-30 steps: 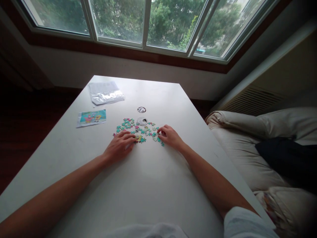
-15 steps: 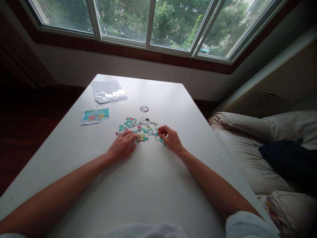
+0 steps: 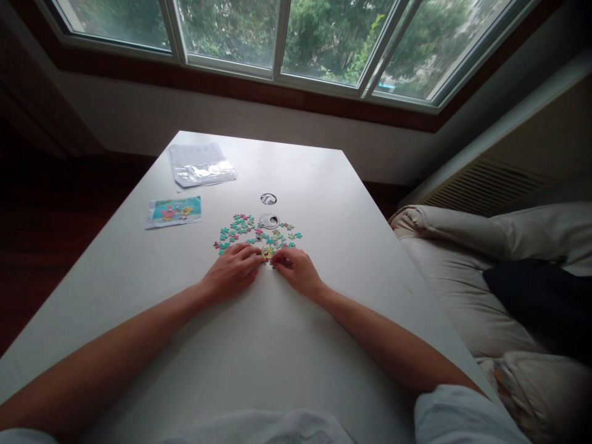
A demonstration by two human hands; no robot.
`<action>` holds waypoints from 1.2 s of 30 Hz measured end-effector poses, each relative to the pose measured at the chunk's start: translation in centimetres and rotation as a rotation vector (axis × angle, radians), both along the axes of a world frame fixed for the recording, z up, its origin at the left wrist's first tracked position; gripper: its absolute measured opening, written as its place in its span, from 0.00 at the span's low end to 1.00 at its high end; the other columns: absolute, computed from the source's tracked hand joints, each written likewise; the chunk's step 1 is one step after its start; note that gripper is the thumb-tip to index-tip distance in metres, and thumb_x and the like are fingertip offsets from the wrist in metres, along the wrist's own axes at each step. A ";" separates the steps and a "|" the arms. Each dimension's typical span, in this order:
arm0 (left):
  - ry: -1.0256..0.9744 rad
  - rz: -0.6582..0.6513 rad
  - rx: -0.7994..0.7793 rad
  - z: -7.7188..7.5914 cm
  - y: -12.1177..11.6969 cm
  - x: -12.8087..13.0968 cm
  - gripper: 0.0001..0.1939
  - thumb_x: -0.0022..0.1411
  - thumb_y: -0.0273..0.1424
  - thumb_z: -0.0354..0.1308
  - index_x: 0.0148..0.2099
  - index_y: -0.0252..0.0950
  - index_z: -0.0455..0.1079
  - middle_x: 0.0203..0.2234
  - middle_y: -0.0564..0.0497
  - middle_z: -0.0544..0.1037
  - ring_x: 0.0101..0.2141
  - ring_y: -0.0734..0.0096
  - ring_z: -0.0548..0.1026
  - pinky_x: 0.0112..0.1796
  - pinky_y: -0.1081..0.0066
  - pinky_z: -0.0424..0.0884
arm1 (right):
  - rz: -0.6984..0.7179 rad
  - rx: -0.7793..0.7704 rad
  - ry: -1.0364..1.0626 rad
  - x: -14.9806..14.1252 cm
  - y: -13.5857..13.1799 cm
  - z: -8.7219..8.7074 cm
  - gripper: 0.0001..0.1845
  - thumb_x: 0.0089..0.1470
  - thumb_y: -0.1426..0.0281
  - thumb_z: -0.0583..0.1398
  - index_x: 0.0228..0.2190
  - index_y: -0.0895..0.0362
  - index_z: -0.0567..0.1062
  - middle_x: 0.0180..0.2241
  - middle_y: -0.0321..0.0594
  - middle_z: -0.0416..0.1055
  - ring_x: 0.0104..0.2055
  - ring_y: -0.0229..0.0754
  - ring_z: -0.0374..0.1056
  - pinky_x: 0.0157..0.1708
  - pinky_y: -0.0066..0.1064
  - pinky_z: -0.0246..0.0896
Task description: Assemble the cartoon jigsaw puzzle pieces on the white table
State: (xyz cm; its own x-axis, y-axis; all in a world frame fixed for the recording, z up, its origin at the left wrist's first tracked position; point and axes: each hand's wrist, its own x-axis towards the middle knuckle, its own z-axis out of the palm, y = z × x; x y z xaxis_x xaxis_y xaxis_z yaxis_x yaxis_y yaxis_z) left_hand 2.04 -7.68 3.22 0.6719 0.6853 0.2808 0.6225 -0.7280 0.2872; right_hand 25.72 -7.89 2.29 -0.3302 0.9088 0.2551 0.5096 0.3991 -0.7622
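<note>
Just brought the curled right hand (image 3: 298, 268) to the right edge of the yellow puzzle cluster (image 3: 267, 253) on the worktop (image 3: 277, 345), opposite the bent left hand (image 3: 234, 268), likely for two-handed work; cannot tell if pinching anything.

White surface (image 3: 277, 345), puzzle pcs (image 3: 258, 232) scattered approx. mid. From pcs: pic sheet (image 3: 174, 211) @ 10 o'clk, clear plastic sleeve (image 3: 202, 165) @ 11, pale disc (image 3: 265, 220) @ 12 w/ dark-rimmed circle (image 3: 269, 199) beyond.

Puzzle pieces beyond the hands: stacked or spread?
Spread: the puzzle pieces lie scattered over the table, its white surface showing between many of them.
</note>
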 end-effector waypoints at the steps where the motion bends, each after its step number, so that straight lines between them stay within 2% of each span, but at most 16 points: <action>1: 0.001 -0.001 -0.002 0.0 -0.1 0.1 0.18 0.66 0.28 0.56 0.57 0.44 0.71 0.56 0.48 0.74 0.57 0.57 0.68 0.61 0.52 0.64 | -0.009 0.021 -0.016 0.0 0.0 -0.1 0.07 0.55 0.76 0.62 0.31 0.52 0.78 0.30 0.34 0.76 0.34 0.38 0.68 0.39 0.30 0.60; 10: 0.023 -0.014 -0.021 -0.2 -0.4 0.4 0.19 0.67 0.27 0.54 0.59 0.45 0.69 0.58 0.49 0.73 0.60 0.55 0.67 0.60 0.53 0.64 | -0.054 0.125 -0.189 -0.3 -0.2 -0.3 0.05 0.57 0.75 0.64 0.31 0.54 0.75 0.30 0.36 0.73 0.37 0.41 0.64 0.42 0.34 0.57; 14: 0.026 -0.021 -0.017 -0.2 -0.3 0.3 0.19 0.67 0.28 0.55 0.59 0.45 0.69 0.58 0.48 0.73 0.59 0.55 0.66 0.60 0.53 0.64 | -0.019 0.163 -0.250 -0.1 -0.4 0.0 0.02 0.58 0.72 0.64 0.35 0.53 0.76 0.33 0.37 0.73 0.40 0.43 0.64 0.45 0.35 0.56; 17: 0.025 -0.021 -0.017 -0.1 -0.4 0.2 0.19 0.67 0.28 0.54 0.59 0.45 0.69 0.58 0.48 0.73 0.59 0.56 0.67 0.59 0.53 0.64 | -0.002 0.194 -0.321 0.1 -0.6 0.2 0.06 0.56 0.70 0.65 0.38 0.52 0.76 0.37 0.39 0.72 0.43 0.45 0.63 0.47 0.37 0.56; 29: 0.043 -0.023 -0.016 0.0 -0.5 0.1 0.18 0.68 0.29 0.54 0.59 0.44 0.69 0.58 0.48 0.72 0.58 0.56 0.67 0.59 0.53 0.65 | -0.002 0.239 -0.433 0.0 -0.7 0.2 0.04 0.60 0.66 0.63 0.37 0.53 0.75 0.39 0.41 0.71 0.45 0.46 0.63 0.48 0.38 0.57; 36: 0.019 -0.023 -0.018 0.0 -0.5 0.1 0.18 0.68 0.28 0.54 0.58 0.44 0.70 0.57 0.48 0.73 0.58 0.56 0.67 0.59 0.53 0.65 | 0.026 0.325 -0.604 -0.1 -1.0 0.8 0.05 0.63 0.67 0.59 0.36 0.53 0.75 0.39 0.43 0.72 0.46 0.47 0.62 0.47 0.38 0.53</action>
State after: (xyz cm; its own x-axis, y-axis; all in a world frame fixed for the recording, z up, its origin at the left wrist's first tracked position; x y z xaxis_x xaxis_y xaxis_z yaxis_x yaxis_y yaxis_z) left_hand 2.13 -8.21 3.24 0.6929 0.6741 0.2559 0.6107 -0.7373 0.2889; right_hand 25.58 -8.87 3.12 -0.5205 0.8075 0.2776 0.7951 0.5769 -0.1873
